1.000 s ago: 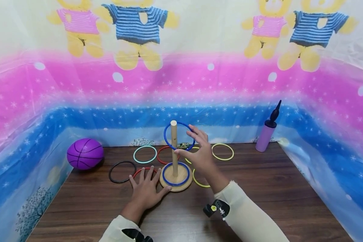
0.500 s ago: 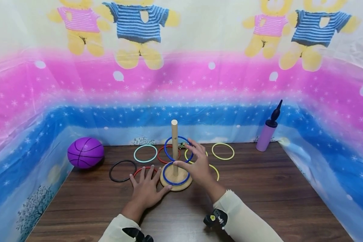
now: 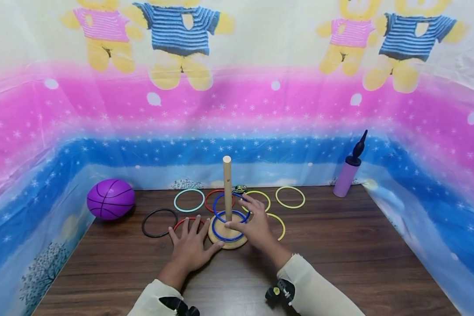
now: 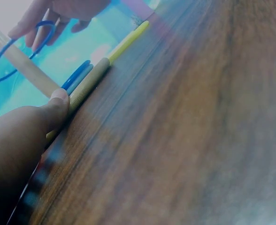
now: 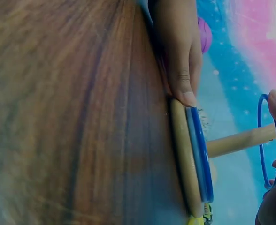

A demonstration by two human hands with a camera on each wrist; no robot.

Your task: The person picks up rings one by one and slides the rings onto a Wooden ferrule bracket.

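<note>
A wooden peg (image 3: 227, 184) stands upright on a round wooden base (image 3: 237, 246). In the head view my right hand (image 3: 257, 226) pinches a blue ring (image 5: 262, 123) between thumb and fingers. That ring encircles the peg partway up, held above the base. Another blue ring (image 3: 228, 241) lies around the peg's foot; in the right wrist view a paler blue band (image 5: 195, 150) shows beneath it. My left hand (image 3: 191, 248) lies with fingers spread on the table, its thumb touching the base's edge. A red ring (image 3: 190, 218) is partly hidden by those fingers.
Around the stand lie a black ring (image 3: 143, 226), a turquoise ring (image 3: 175, 206), another red ring (image 3: 206, 202) and several yellow rings (image 3: 290, 208). A purple ball (image 3: 110, 199) sits at left, a purple hand pump (image 3: 346, 177) at back right. A patterned cloth (image 3: 237, 105) borders the table.
My right hand has lowered the blue ring along the peg, from near its top to its lower part. The left hand has stayed at the base.
</note>
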